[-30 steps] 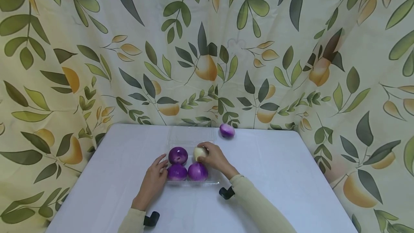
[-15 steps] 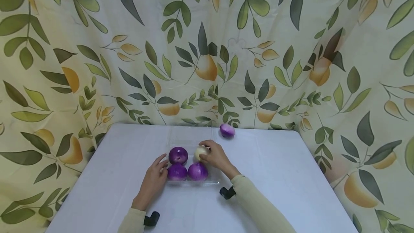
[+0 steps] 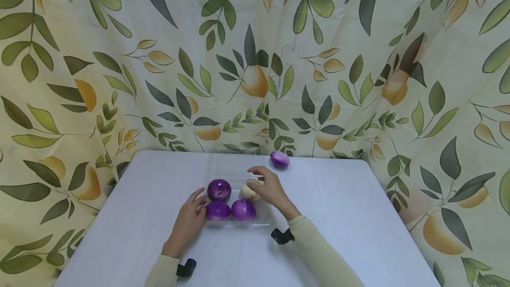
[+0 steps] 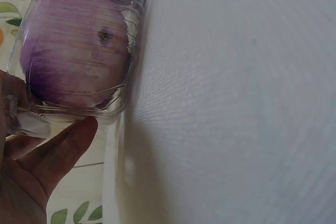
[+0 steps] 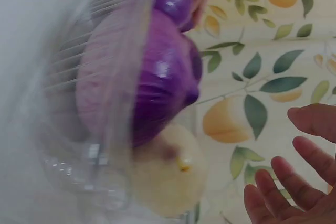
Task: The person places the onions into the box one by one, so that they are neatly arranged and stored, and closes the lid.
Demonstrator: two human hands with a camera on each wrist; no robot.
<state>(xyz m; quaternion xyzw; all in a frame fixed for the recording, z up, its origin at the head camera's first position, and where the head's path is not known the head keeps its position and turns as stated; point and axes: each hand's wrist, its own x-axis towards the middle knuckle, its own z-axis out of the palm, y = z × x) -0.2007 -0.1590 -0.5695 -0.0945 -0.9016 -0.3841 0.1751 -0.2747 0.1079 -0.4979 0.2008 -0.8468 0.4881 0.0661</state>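
A clear plastic clamshell container [image 3: 260, 222] lies on the table with its lid [image 3: 235, 163] folded back. In it sit a purple onion at the back left [image 3: 219, 189], a purple onion at the front left [image 3: 218, 210], a purple onion at the front right [image 3: 243, 210] and a white onion [image 3: 249, 190] at the back right. My left hand [image 3: 189, 220] rests against the container's left side, fingers extended; in the left wrist view a fingertip [image 4: 88, 125] touches the wall. My right hand [image 3: 275, 189] hovers over the white onion; the right wrist view shows its fingers [image 5: 289, 169] spread and apart from it.
Another purple onion [image 3: 280, 159] lies at the table's back edge, right of the lid. A white cloth covers the table [image 3: 338, 207]. Behind hangs a leaf-and-fruit patterned curtain [image 3: 255, 114]. Black wrist camera mounts [image 3: 282, 236] sit at both wrists.
My right hand has let go of the white onion, opened its fingers and lifted slightly up and right. The white onion has shifted slightly rightward. My left hand stays at the container.
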